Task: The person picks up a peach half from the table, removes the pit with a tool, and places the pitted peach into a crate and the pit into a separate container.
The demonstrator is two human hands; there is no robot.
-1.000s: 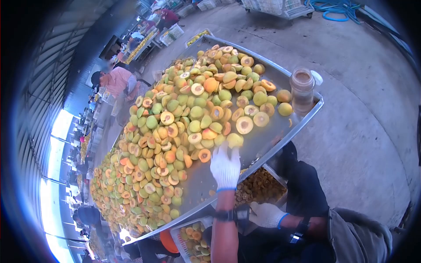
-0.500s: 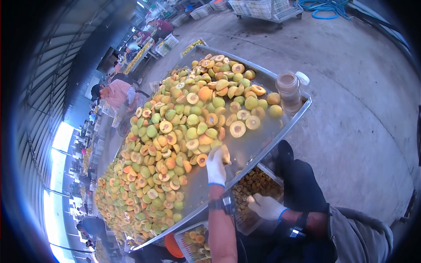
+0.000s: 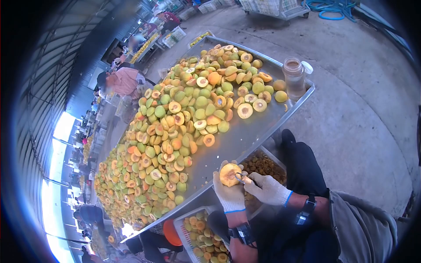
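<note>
Both my hands wear white gloves and meet over the near edge of a metal table (image 3: 228, 147) heaped with halved fruit (image 3: 166, 127). A fruit half (image 3: 230, 174), cut face up, rests in the grip of my left hand (image 3: 229, 193). My right hand (image 3: 268, 189) is closed on a small tool (image 3: 244, 178) with a looped metal end, which touches the right side of that cut face. Below my hands is a crate of brown pits (image 3: 263, 165), partly hidden by them.
A jar (image 3: 294, 78) of liquid stands at the table's right corner. Below the near edge are a crate of fruit halves (image 3: 204, 236) and an orange container (image 3: 172, 232). A person in pink (image 3: 125, 82) works across the table. A cart (image 3: 278, 8) stands behind.
My left hand has come back from the fruit heap towards me with a fruit half. My right hand has risen from over the pit crate, bringing the tool to the fruit.
</note>
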